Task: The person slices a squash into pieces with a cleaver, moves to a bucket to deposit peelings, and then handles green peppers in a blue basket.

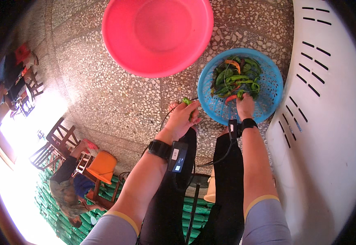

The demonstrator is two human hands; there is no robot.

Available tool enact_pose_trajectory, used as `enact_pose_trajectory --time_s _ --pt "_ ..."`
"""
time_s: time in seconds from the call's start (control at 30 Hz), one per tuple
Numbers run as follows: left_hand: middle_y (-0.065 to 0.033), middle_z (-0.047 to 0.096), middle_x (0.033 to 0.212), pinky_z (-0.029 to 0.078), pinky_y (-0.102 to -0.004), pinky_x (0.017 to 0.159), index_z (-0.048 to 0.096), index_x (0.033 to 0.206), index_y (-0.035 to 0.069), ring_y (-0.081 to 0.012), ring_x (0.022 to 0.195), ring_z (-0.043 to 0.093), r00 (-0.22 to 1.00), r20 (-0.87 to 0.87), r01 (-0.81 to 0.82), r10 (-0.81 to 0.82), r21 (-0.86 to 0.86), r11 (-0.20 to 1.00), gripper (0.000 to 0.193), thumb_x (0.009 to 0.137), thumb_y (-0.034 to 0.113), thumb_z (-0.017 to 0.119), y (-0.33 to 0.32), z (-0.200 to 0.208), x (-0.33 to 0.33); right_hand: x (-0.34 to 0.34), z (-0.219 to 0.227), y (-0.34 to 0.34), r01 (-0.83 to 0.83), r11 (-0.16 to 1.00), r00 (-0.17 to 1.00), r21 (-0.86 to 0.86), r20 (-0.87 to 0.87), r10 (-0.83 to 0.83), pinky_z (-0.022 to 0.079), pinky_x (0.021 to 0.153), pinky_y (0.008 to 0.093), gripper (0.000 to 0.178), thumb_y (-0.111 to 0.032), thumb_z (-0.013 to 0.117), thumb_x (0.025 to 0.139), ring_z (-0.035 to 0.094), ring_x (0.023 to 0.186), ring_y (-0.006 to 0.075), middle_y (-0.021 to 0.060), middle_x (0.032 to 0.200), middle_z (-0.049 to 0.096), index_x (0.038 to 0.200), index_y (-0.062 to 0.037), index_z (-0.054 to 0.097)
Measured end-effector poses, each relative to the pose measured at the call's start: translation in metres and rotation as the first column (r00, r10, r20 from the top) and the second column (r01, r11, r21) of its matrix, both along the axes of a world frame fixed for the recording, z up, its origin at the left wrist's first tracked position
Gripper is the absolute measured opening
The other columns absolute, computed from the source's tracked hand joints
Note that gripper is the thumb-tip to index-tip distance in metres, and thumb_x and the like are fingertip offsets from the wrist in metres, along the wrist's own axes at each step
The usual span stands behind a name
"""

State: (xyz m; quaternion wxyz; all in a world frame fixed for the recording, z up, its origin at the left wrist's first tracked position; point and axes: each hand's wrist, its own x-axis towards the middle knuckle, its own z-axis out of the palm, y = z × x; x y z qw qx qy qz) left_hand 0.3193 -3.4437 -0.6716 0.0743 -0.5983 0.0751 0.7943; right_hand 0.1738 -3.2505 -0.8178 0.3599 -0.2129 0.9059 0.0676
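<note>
A blue plastic basket (272, 67) stands on the floor in front of me, with a heap of green chili peppers (237, 77) in it and a few red and orange ones among them. My right hand (245, 107) reaches over its near side, fingers pinched on a green pepper (240, 94) at the front of the heap. A red pepper (230, 99) lies just left of those fingertips. Outside the basket, to its left, my left hand (182, 117) is closed round another green pepper (187, 100), whose end shows above the fingers.
A large pink basin (161, 28) sits at the far left of the basket. A white slotted panel (320, 122) rises on the right. At the lower left are an orange chair (101, 166), wooden chairs (57, 141) and another person (67, 196). The floor (137, 94) is speckled stone.
</note>
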Motion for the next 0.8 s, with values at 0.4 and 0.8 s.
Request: enact_pose_trajectory --time_s 0.4,0.8 --pt "-0.0029 0.053 0.083 0.043 -0.0302 0.074 0.054 0.102 0.003 -0.0124 0.078 0.05 0.926 -0.214 0.261 -0.31 -0.229 0.938 0.023 0.085 0.017 0.052 0.014 0.049 -0.02 0.003 0.188 -0.024 0.941 -0.146 -0.333 0.307 0.916 -0.224 0.027 0.042 0.0172 0.018 -0.016 0.049 0.087 0.038 0.054 0.005 -0.0034 0.073 0.045 0.099 -0.0036 0.054" --pt "-0.0079 0.049 0.112 0.044 -0.035 0.085 0.041 0.118 -0.001 -0.018 0.1 0.051 0.751 -0.326 0.391 -0.574 -0.481 0.785 0.035 0.086 0.012 0.049 0.013 0.06 -0.02 0.007 0.214 -0.054 0.917 0.387 -0.014 0.101 0.975 -0.221 0.025 0.042 0.0182 0.029 -0.013 0.05 0.086 0.034 0.051 0.0043 -0.0047 0.062 0.04 0.114 -0.0053 0.049"
